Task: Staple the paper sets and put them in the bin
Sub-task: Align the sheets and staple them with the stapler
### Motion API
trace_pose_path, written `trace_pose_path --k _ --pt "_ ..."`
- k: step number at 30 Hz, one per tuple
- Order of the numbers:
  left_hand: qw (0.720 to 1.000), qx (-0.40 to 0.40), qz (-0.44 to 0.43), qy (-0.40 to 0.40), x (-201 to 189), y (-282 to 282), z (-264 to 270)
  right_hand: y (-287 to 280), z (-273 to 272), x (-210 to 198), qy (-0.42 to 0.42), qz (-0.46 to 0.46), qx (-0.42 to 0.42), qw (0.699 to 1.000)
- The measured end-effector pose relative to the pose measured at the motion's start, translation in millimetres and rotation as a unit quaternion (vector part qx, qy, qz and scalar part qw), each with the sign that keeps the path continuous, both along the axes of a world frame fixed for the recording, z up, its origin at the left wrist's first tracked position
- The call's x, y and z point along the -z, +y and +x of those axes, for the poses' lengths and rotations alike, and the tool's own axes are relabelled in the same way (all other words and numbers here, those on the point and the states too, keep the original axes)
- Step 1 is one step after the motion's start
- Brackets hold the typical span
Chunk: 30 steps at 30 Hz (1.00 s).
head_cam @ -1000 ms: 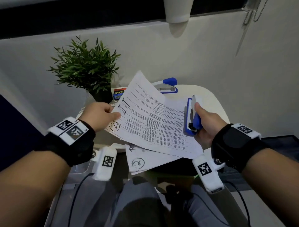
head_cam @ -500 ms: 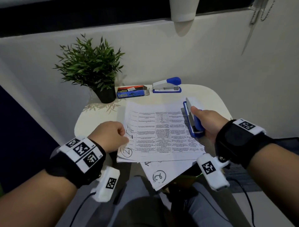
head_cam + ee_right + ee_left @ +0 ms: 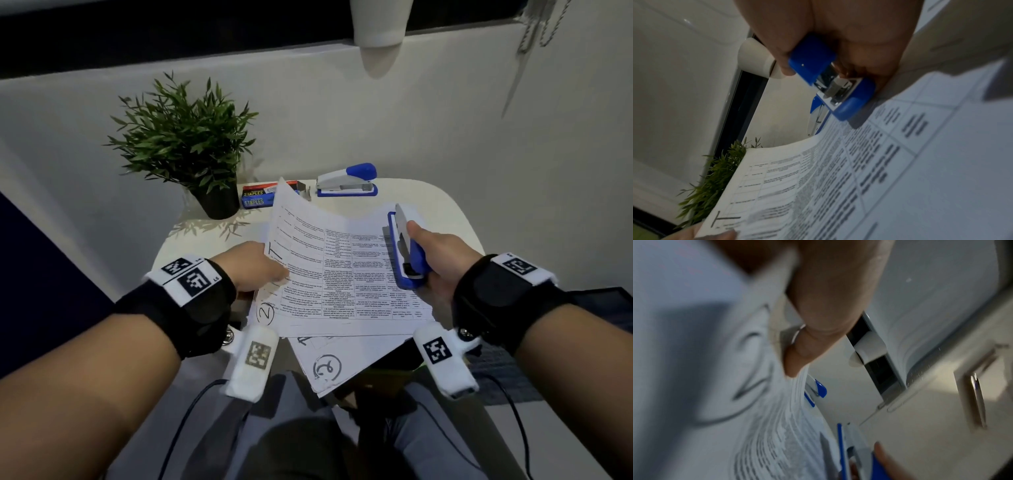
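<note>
A printed paper set [image 3: 335, 270] marked with a circled 2 lies over the small white table [image 3: 442, 205]; its left edge curls up. My left hand [image 3: 255, 265] pinches that left edge [image 3: 797, 386], thumb on top. My right hand [image 3: 436, 260] grips a blue and white stapler [image 3: 406, 250] at the set's right edge [image 3: 830, 91]. Another sheet set [image 3: 337, 359] marked with a circled 3 sticks out underneath, over the table's near edge. No bin is in view.
A second blue and white stapler [image 3: 347, 180] and a blue box of staples [image 3: 258, 197] sit at the back of the table. A potted green plant [image 3: 185, 144] stands at the back left. A white wall rises behind; my knees are below the table.
The paper set lay flat half a second ago; now my left hand has lifted its left edge so the sheets curl up. The right hand keeps its grip on the stapler.
</note>
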<state>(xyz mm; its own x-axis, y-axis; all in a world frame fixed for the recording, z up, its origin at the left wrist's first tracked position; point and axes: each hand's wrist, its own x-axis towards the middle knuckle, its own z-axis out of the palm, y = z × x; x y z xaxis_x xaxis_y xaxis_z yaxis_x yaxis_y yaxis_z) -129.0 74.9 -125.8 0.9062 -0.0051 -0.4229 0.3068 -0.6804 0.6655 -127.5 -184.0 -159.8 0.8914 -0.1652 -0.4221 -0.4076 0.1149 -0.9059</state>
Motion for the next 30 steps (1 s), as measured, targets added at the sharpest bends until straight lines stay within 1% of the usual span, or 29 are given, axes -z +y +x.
trace_pose_path --k 1,2,3,4,5,6,7,8,9,10,11,12,14,16,18,21,26,28,30 --pt "1.0 0.005 -0.002 -0.008 -0.5 -0.4 0.4 -1.1 0.8 1.5 0.002 0.021 0.007 1.0" --pt "1.0 0.003 -0.027 -0.017 -0.8 0.6 0.6 -1.5 0.6 1.7 0.01 0.04 0.006 0.999" --pt "0.997 -0.018 -0.08 -0.014 -1.1 3.5 0.8 -2.2 0.9 2.3 0.012 0.055 0.006 0.998" --pt "0.987 -0.047 -0.151 0.002 -3.1 4.6 -0.7 -2.8 0.4 2.3 0.015 0.06 0.008 0.998" --pt "0.977 -0.069 -0.199 0.015 -3.3 8.2 -1.5 -3.5 -0.1 2.2 0.015 0.067 0.008 0.998" --pt "0.971 -0.087 -0.223 0.016 -1.3 13.2 -1.8 -4.3 -0.4 1.9 0.016 0.068 0.003 0.998" --pt "0.974 -0.094 -0.205 0.008 1.7 17.3 -2.3 -4.8 0.1 2.2 0.014 0.071 0.0 0.997" --pt "0.985 -0.083 -0.151 -0.006 5.2 20.9 -3.8 -5.8 0.7 3.1 0.012 0.072 -0.006 0.997" --pt "0.996 -0.056 -0.073 -0.021 9.2 24.0 -4.1 -6.0 1.3 3.8 0.01 0.072 -0.01 0.997" --pt "0.999 -0.032 -0.003 -0.027 10.8 24.8 -6.3 -6.2 1.0 3.7 0.01 0.069 -0.014 0.998" --pt "0.999 -0.02 0.04 -0.023 11.7 24.3 -8.1 -6.3 1.5 4.2 0.011 0.067 -0.015 0.998" --pt "0.998 -0.018 0.059 -0.024 11.7 24.0 -9.0 -6.0 1.8 4.4 0.011 0.065 -0.014 0.998" --pt "0.999 -0.032 0.036 -0.02 9.0 21.6 -7.5 -6.4 3.1 5.0 0.012 0.059 -0.017 0.998" --pt "0.998 -0.05 -0.023 -0.006 3.1 18.3 -5.9 -6.9 3.1 5.0 0.016 0.039 -0.021 0.999" --pt "0.996 -0.061 -0.062 0.01 -2.5 13.4 -4.3 -7.3 3.3 5.7 0.011 0.039 -0.02 0.999" --pt "0.996 -0.06 -0.068 0.026 -5.5 9.2 -0.2 -5.0 2.4 4.1 0.004 0.026 -0.01 1.0" --pt "0.988 -0.137 -0.068 0.02 -0.9 18.2 5.1 -1.9 -2.5 -2.9 -0.006 -0.004 -0.002 1.0" --pt "0.99 -0.125 -0.061 0.013 2.4 18.4 5.3 -0.5 -2.1 -3.9 -0.008 -0.025 -0.002 1.0" --pt "0.995 -0.08 -0.063 0.014 5.5 15.3 4.6 0.5 -2.5 -3.7 -0.01 -0.026 -0.01 1.0"
